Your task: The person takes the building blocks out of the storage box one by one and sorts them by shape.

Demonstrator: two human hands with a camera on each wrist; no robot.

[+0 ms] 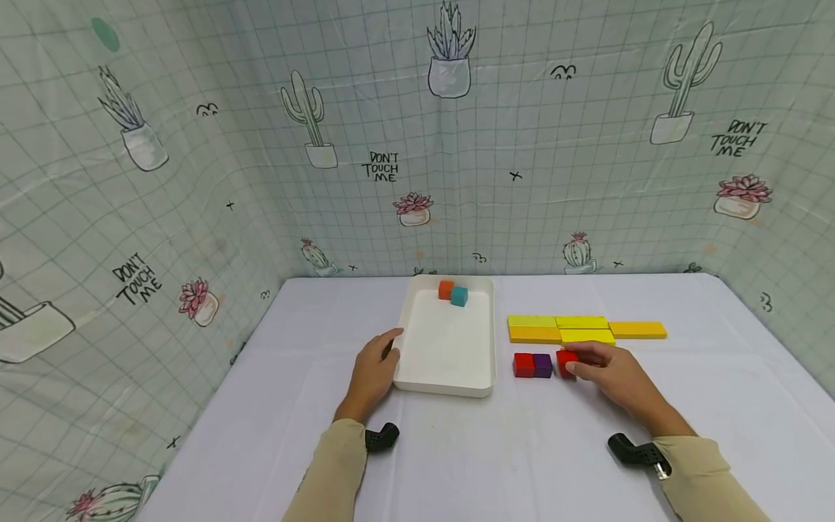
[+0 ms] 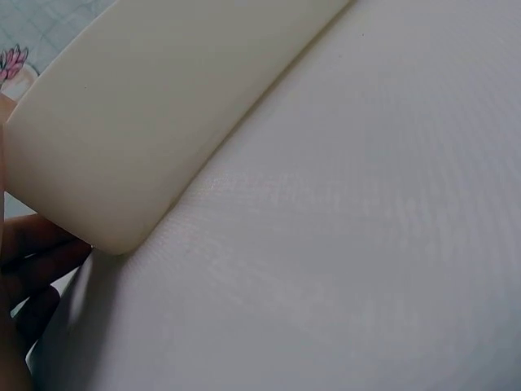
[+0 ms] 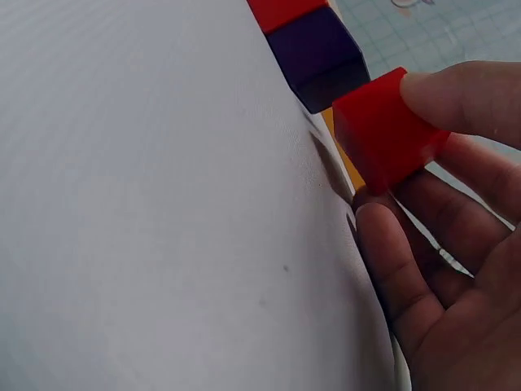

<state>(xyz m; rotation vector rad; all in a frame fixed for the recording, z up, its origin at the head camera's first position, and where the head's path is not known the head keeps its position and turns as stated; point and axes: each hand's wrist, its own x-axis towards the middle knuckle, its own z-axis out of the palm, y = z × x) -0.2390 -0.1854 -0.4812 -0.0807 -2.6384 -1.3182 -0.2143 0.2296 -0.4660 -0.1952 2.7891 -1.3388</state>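
Observation:
A white tray (image 1: 446,348) lies in the middle of the table in the head view, with an orange cube (image 1: 446,290) and a teal cube (image 1: 459,296) touching at its far end. At the tray's left side, my left hand (image 1: 373,373) holds the edge; in the left wrist view its fingers (image 2: 49,252) are at the tray's outer wall, partly hidden. My right hand (image 1: 613,373) pinches a red cube (image 3: 383,130) between thumb and fingers. Just left of that cube, a purple cube (image 1: 543,365) and another red cube (image 1: 524,365) stand side by side.
Behind the cubes lie several flat yellow and orange-yellow blocks (image 1: 587,323) in two rows. White cloth (image 1: 457,457) covers the table. A patterned fabric backdrop (image 1: 515,217) encloses the back and sides.

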